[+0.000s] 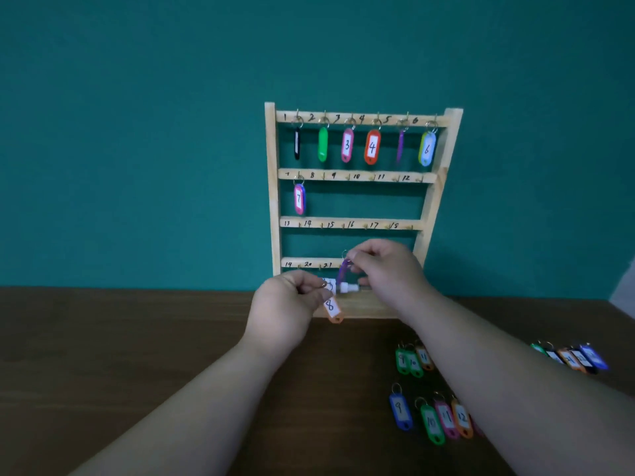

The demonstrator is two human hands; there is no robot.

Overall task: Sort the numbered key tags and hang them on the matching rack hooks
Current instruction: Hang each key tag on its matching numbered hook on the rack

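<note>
Two bare hands meet low in front of a pale wooden rack that stands upright on a dark brown tabletop against a teal wall. The left hand has its grip clenched around the metal ring of an orange plastic key tag. This tag dangles just below and right of the fingertips, its white label marked 8 facing the camera and its lower end close to the rack's base. The right hand, just to the right and slightly farther, pinches the ring of a purple plastic key tag. That tag hangs edge-on below the fingers, in front of the bottom rail, and its number cannot be read. The two held tags sit near each other between the hands.

On the rack, six coloured tags hang along the top rail, and a pink-rimmed tag marked 7 hangs at the left end of the second rail. The handwritten mark 8 lies on that rail, well above the orange tag.

Loose tags lie on the tabletop to the right: a near row, a small cluster behind it, and a far-right group.
</note>
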